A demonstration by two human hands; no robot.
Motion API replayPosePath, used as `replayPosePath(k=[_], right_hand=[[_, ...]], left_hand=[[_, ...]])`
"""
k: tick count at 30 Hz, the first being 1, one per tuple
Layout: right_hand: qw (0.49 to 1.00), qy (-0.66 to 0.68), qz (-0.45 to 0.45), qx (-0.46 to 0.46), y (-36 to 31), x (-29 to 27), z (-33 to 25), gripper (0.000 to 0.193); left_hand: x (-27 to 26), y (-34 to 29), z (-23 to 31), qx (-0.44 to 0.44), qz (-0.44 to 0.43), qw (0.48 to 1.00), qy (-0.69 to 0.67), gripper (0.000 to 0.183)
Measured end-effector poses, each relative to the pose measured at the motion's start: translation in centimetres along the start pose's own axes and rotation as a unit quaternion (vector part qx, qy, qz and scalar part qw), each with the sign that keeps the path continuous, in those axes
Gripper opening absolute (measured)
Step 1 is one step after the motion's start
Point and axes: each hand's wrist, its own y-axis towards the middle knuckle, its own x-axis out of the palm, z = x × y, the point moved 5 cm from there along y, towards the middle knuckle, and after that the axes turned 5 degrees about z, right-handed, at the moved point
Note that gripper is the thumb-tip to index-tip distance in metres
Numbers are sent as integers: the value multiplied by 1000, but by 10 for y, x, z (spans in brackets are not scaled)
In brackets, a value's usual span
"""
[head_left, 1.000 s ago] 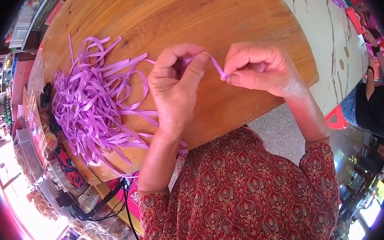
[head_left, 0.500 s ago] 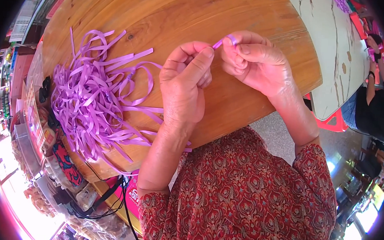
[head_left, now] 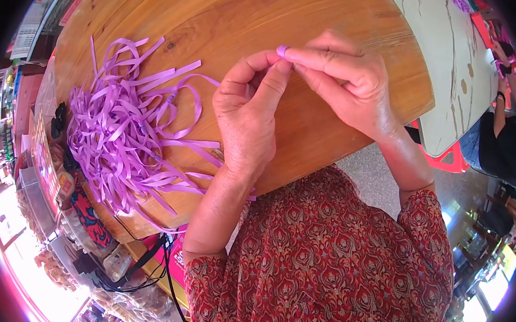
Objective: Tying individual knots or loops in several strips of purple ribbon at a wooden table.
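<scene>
A short piece of purple ribbon [head_left: 282,50] forms a small loop between my fingertips, above the wooden table [head_left: 248,15]. My left hand [head_left: 250,105] pinches it between thumb and forefinger. My right hand [head_left: 352,84] meets the left fingertips from the right, its forefinger and thumb closed at the ribbon's loop. Most of the held piece is hidden by the fingers. To the left of my left hand lies a tangled heap of purple ribbons [head_left: 116,133], with several loose ends spread over the wood.
A white marbled table [head_left: 449,72] adjoins at the right, with a red stool [head_left: 446,159] under it. Beyond sits another person in black [head_left: 504,142]. Black cables [head_left: 162,255] hang at the table's lower left edge, near bags and boxes.
My right hand has moved left and turned, bringing its fingertips against the left ones. The ribbon stretched between the hands is now a small loop at the fingertips.
</scene>
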Motion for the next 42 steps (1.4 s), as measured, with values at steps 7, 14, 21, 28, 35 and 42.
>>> replayPosePath(k=[7, 14, 21, 28, 35, 42], right_hand=[[997, -55, 18, -48, -2, 0, -2, 31], [999, 8, 23, 27, -5, 1, 3, 25], [930, 292, -30, 221, -5, 3, 17, 26], [949, 257, -66, 169, -3, 3, 11, 23], [995, -68, -67, -40, 6, 3, -6, 23], [963, 187, -12, 196, -2, 9, 13, 15]], left_hand=[[3, 0, -4, -20, 7, 1000, -16, 15], [6, -1, 1, 27, -10, 998, 62, 14], [7, -4, 4, -41, -28, 999, -16, 12], [8, -4, 0, -93, -25, 995, -12, 13], [5, -1, -2, -111, 7, 994, -15, 13], [3, -5, 4, 23, 16, 1000, 1, 8]])
